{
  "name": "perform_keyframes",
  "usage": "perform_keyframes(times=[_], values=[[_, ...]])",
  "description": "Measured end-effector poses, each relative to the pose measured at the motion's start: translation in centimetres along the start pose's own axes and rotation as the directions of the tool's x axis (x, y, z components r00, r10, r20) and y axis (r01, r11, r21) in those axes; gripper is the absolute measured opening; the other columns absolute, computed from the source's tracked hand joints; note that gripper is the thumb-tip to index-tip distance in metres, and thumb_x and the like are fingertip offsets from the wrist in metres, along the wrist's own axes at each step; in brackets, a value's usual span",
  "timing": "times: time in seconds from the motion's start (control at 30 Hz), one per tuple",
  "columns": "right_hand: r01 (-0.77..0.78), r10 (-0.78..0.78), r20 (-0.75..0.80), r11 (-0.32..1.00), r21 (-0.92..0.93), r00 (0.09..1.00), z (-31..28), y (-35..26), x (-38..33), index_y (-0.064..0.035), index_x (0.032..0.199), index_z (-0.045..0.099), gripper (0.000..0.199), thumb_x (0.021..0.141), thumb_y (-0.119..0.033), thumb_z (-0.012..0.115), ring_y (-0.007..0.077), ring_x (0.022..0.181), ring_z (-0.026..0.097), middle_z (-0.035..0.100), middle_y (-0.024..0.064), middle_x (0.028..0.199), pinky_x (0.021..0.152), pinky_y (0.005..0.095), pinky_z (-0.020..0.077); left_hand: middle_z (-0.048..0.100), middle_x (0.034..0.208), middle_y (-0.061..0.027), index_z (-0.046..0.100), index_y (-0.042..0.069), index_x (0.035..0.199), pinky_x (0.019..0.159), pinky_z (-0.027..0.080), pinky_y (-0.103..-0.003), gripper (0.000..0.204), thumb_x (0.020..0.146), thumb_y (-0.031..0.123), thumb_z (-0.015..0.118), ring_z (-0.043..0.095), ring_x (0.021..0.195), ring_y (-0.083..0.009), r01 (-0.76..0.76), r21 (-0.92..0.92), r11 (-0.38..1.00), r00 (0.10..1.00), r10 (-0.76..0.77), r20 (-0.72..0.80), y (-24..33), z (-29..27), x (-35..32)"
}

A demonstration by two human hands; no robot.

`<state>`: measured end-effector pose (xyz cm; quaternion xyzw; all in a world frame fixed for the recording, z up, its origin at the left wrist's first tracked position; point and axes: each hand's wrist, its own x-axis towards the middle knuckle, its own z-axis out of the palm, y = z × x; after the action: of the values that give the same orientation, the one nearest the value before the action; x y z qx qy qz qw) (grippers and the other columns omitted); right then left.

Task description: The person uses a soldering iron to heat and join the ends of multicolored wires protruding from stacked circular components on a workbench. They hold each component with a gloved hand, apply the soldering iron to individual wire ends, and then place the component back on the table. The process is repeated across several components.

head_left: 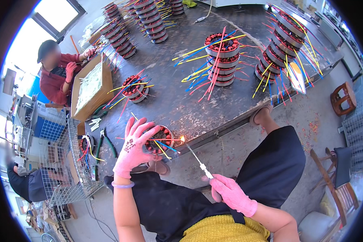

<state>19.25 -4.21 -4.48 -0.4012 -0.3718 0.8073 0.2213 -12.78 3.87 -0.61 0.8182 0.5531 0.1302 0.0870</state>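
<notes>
My left hand (134, 147), in a pink glove, grips a ring-shaped motor stator (165, 137) with red windings at the table's near edge. Red, blue and yellow wire leads stick out of it to the right. At the end of a red lead burns a small orange flame (182, 138). My right hand (232, 195), also gloved in pink, is closed around a slim tool (198, 160) with a thin metal shaft and a white collar. Its tip points up and left, close to the flame. The tool's kind is unclear, and my palm hides its rear end.
Stacks of stators stand on the dark table (169, 86), including one stack (223, 60) ahead and a tall one (280, 48) at right. Pliers (102, 147) lie left, beside a wire basket (78, 165). A person (58, 74) works behind a cardboard box (93, 86).
</notes>
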Motion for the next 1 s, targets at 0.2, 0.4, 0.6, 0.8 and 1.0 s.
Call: perform_keyframes(times=[0.2, 0.4, 0.6, 0.8, 1.0], values=[[-0.013, 0.014, -0.008, 0.999, 0.032, 1.000, 0.00, 0.14, -0.07, -0.0036, 0.132, 0.057, 0.038, 0.106, -0.027, 0.043, 0.0060, 0.058, 0.044, 0.049, -0.0024, 0.065, 0.055, 0.0224, 0.0348, 0.056, 0.135, -0.0041, 0.059, 0.015, 0.133, 0.121, 0.019, -0.050, 0.092, 0.046, 0.024, 0.089, 0.041, 0.137, -0.0285, -0.004, 0.008, 1.000, 1.000, 0.004, 0.008, -0.12, 0.08, 0.15], [0.019, -0.019, 0.000, 1.000, -0.020, 1.000, 0.19, -0.31, -0.15, -0.0019, 0.130, 0.057, 0.039, 0.106, -0.028, 0.042, 0.0063, 0.058, 0.043, 0.048, -0.0022, 0.064, 0.056, 0.0226, 0.0351, 0.057, 0.135, -0.0050, 0.059, 0.015, 0.133, 0.121, 0.018, -0.051, 0.088, 0.051, 0.030, 0.089, 0.043, 0.136, -0.0294, -0.003, -0.015, 1.000, 1.000, 0.003, 0.020, -0.06, -0.09, 0.25], [0.020, -0.020, -0.002, 0.999, -0.031, 1.000, 0.12, -0.39, -0.20, -0.0012, 0.130, 0.057, 0.038, 0.106, -0.026, 0.042, 0.0065, 0.058, 0.043, 0.048, -0.0019, 0.064, 0.056, 0.0234, 0.0365, 0.056, 0.138, -0.0047, 0.057, 0.012, 0.133, 0.122, 0.018, -0.049, 0.093, 0.046, 0.022, 0.090, 0.041, 0.138, -0.0283, 0.002, 0.010, 1.000, 1.000, -0.002, 0.017, -0.21, 0.18, 0.07], [0.022, -0.023, -0.017, 0.996, -0.085, 1.000, 0.07, -0.32, -0.23, -0.0016, 0.128, 0.058, 0.036, 0.106, -0.026, 0.042, 0.0066, 0.059, 0.045, 0.049, -0.0018, 0.065, 0.057, 0.0239, 0.0378, 0.057, 0.137, -0.0055, 0.058, 0.015, 0.134, 0.120, 0.019, -0.052, 0.090, 0.052, 0.031, 0.088, 0.043, 0.136, -0.0296, -0.006, 0.020, 1.000, 1.000, 0.006, 0.023, -0.30, 0.11, 0.20], [0.028, -0.028, -0.006, 1.000, -0.009, 1.000, 0.14, 0.05, -0.02, -0.0014, 0.127, 0.058, 0.035, 0.106, -0.024, 0.042, 0.0065, 0.059, 0.045, 0.049, -0.0017, 0.065, 0.058, 0.0238, 0.0377, 0.057, 0.137, -0.0066, 0.058, 0.014, 0.134, 0.121, 0.018, -0.052, 0.089, 0.052, 0.031, 0.088, 0.042, 0.137, -0.0295, -0.003, 0.016, 1.000, 1.000, 0.003, 0.024, -0.40, 0.16, 0.09]])
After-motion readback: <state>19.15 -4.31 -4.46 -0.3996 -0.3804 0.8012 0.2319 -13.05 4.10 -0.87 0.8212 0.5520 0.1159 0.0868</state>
